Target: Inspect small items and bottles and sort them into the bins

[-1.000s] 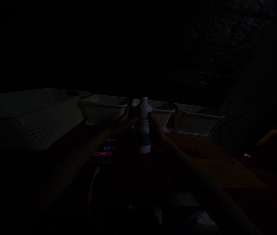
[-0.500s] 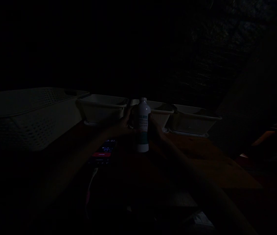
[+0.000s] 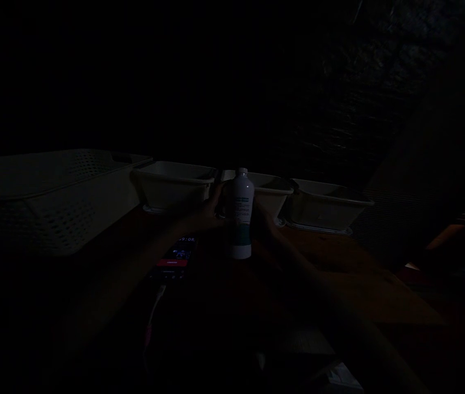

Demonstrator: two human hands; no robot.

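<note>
In very dim light a white bottle (image 3: 239,219) with a white cap and a green-and-white printed label stands nearly upright in the middle of the head view. My left hand (image 3: 211,210) is closed around its left side, thumb toward the front. Against the right side lies my right hand (image 3: 264,221), curled at the bottle; its fingers are mostly lost in shadow or behind it. A lit phone (image 3: 174,260) lies on the dark table, left of the bottle's base, beyond my left forearm.
A perforated basket (image 3: 52,210) stands at the left. Behind the bottle are pale tubs: a left tub (image 3: 175,189), a middle tub (image 3: 271,200) and a right tub (image 3: 323,208). A cable (image 3: 155,309) runs from the phone toward me. At far right another person's arm (image 3: 446,235) shows.
The view has shifted slightly, so everything sits a little lower. The bottle leans slightly more to the right, and my right fingertip no longer shows over its edge.
</note>
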